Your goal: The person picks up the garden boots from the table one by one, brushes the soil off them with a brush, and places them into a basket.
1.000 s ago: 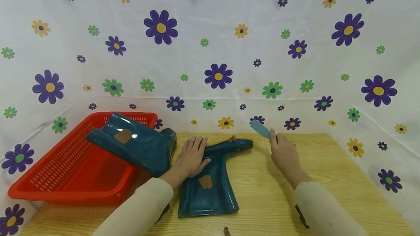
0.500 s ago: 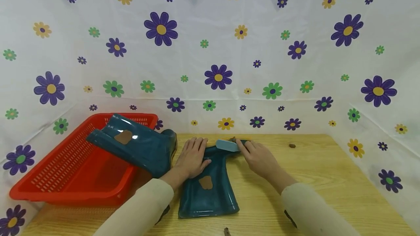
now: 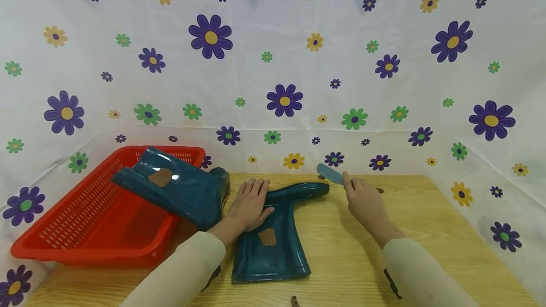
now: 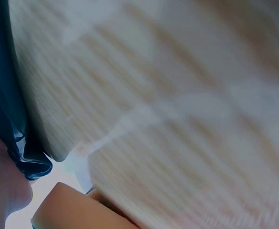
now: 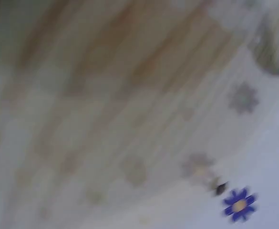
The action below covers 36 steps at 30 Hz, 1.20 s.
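Observation:
A dark teal rubber boot [image 3: 281,221] lies on its side on the table, with a brown mud-like patch [image 3: 267,237] on its shaft. My left hand [image 3: 249,207] rests on the boot's heel and ankle, fingers extended and thumb apart. In the left wrist view, part of the boot [image 4: 1,81] shows beside the fingers. Right of the boot's toe, my right hand [image 3: 366,203] grips a pale blue scraper [image 3: 330,173], its flat blade pointing up and left, apart from the boot. The right wrist view is blurred and shows neither the hand nor the scraper clearly.
At left stands a red plastic basket [image 3: 89,253]. A second teal boot [image 3: 187,191], also with a brown patch [image 3: 160,177], leans across its rim. Brown lumps lie on the wooden table [image 3: 362,269]: one [image 3: 321,177] beyond the toe, one [image 3: 379,190] at right, one [image 3: 295,301] in front.
My right hand swept the scraper left to the boot's foot, then back right. The brown lump on the foot is now off it, on the table beyond the toe. My left hand stayed put.

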Each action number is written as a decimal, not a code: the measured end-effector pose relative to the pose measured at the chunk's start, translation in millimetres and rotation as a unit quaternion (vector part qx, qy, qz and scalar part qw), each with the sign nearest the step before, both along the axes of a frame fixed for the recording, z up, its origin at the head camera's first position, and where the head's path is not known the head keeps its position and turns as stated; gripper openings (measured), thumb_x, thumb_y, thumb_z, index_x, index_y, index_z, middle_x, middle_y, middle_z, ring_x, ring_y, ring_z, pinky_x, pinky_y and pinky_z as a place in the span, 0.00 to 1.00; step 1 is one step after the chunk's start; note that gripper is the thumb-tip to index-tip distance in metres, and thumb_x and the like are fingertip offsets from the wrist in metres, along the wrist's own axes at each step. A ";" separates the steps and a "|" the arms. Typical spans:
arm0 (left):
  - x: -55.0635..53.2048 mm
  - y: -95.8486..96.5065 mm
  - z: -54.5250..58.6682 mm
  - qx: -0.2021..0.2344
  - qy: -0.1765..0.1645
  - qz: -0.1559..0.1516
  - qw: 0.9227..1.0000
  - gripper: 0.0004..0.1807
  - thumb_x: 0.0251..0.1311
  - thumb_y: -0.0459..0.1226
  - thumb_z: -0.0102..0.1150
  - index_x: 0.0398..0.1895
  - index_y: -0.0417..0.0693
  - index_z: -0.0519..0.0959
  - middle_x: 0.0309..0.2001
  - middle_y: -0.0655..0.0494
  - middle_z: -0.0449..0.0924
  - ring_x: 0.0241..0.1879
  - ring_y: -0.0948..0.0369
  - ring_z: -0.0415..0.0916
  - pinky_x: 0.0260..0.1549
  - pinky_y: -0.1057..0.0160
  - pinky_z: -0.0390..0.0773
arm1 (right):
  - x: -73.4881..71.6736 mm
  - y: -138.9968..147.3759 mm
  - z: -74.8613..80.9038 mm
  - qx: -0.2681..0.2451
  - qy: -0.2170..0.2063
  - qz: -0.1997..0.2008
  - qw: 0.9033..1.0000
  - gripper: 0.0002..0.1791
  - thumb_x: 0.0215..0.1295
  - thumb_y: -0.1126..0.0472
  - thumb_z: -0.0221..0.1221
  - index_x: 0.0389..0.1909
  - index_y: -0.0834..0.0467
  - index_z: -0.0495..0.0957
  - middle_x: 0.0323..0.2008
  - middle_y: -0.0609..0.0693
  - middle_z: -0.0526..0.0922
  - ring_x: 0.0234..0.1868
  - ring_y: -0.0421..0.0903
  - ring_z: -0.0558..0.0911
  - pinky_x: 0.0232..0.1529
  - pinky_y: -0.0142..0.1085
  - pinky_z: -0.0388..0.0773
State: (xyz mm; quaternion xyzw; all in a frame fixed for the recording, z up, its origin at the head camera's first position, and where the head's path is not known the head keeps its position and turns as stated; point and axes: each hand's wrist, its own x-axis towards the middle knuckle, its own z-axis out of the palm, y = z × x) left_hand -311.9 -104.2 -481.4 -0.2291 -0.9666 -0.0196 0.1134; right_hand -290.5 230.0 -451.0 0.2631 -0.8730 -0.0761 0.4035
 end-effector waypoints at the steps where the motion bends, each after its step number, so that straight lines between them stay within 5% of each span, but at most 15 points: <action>1: 0.1 0.0 -0.1 0.000 -0.002 0.000 1.000 0.41 0.70 0.56 0.52 0.76 0.44 0.53 0.71 0.44 0.60 0.72 0.45 0.54 0.75 0.45 0.50 | 0.1 4.9 -1.5 -0.018 0.002 -0.011 1.000 0.22 0.63 0.69 0.63 0.58 0.71 0.76 0.31 0.62 0.79 0.26 0.52 0.79 0.22 0.39 0.77; 12: 2.6 1.3 5.9 0.002 -0.010 0.003 1.000 0.42 0.69 0.56 0.53 0.77 0.44 0.53 0.72 0.44 0.60 0.73 0.45 0.53 0.75 0.44 0.49 | -1.3 17.6 -2.0 -0.054 -0.016 -0.038 0.998 0.21 0.65 0.68 0.63 0.57 0.73 0.75 0.30 0.63 0.80 0.25 0.53 0.79 0.19 0.38 0.77; 18: 2.9 -0.1 5.1 0.010 -0.007 0.007 1.000 0.42 0.69 0.56 0.54 0.76 0.45 0.53 0.71 0.44 0.60 0.72 0.45 0.53 0.75 0.44 0.50 | -0.2 11.5 -2.6 -0.059 -0.028 -0.034 0.997 0.20 0.67 0.65 0.62 0.56 0.72 0.76 0.28 0.60 0.77 0.21 0.48 0.70 0.16 0.34 0.69; 25: 6.4 -5.1 6.4 0.052 -0.011 0.013 0.999 0.38 0.71 0.51 0.53 0.77 0.44 0.54 0.75 0.44 0.56 0.77 0.44 0.49 0.75 0.43 0.50 | 8.0 -11.0 -4.4 -0.045 -0.023 0.036 0.998 0.18 0.70 0.63 0.59 0.53 0.72 0.78 0.29 0.59 0.77 0.23 0.48 0.73 0.19 0.34 0.72; 30: 13.3 -8.9 16.6 0.119 -0.032 0.014 0.992 0.33 0.75 0.43 0.48 0.77 0.38 0.55 0.78 0.42 0.53 0.78 0.45 0.47 0.74 0.42 0.50 | 20.5 -36.0 -5.0 -0.032 -0.077 0.064 0.994 0.20 0.68 0.61 0.61 0.57 0.68 0.78 0.29 0.55 0.77 0.22 0.43 0.68 0.19 0.30 0.68; 32: 17.7 -9.5 22.8 0.136 -0.042 0.005 0.990 0.31 0.75 0.41 0.47 0.75 0.35 0.58 0.77 0.40 0.55 0.77 0.45 0.49 0.74 0.41 0.51 | 25.0 -46.0 -4.6 -0.031 -0.092 0.069 0.993 0.21 0.68 0.60 0.62 0.58 0.66 0.78 0.32 0.53 0.80 0.24 0.43 0.73 0.22 0.28 0.73; 36: 26.8 -10.2 30.3 0.114 -0.061 -0.013 0.991 0.29 0.75 0.40 0.46 0.74 0.36 0.61 0.76 0.42 0.57 0.77 0.47 0.51 0.74 0.43 0.51 | 32.0 -63.6 -3.2 -0.034 -0.105 0.095 0.989 0.21 0.67 0.59 0.64 0.58 0.63 0.80 0.35 0.52 0.82 0.27 0.42 0.78 0.25 0.30 0.79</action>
